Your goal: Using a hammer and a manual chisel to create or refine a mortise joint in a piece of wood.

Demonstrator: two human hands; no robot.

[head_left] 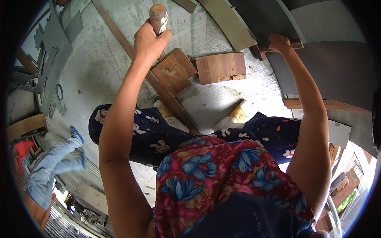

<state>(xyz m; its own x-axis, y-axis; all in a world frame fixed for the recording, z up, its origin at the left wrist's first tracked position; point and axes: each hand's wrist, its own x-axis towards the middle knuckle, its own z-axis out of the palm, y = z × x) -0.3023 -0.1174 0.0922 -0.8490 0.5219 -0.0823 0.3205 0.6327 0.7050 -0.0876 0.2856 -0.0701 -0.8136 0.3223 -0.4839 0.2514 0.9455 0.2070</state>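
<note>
From where I stand, the person's left hand (150, 43) is wrapped tightly round a thick wooden club (158, 16), thumb against its side, the flat tan end sticking up clear of the fist; gripping it around the shaft like that seems to keep it upright and steady. Its lower end comes down by the upper corner of the left board (171, 69), though I cannot tell whether the two touch. The right hand (280, 43) is out to the far side, fingers bent over a brown wooden bar (297, 45) beside a dark panel (266, 20); I cannot tell whether it clutches the bar or just leans there, perhaps for balance. The left board sits askew on a long wooden strip (113, 29), with the right board (220, 65) just beside it on the pale floor (99, 67), its lower edge chipped. Both boards lie in front of the yellow-toed shoes (239, 112), which are set apart, likely so the work is within easy reach. As for labels, I can make out no lettering or brand on club or boards; the trousers (158, 146) carry only cartoon rabbits.
</note>
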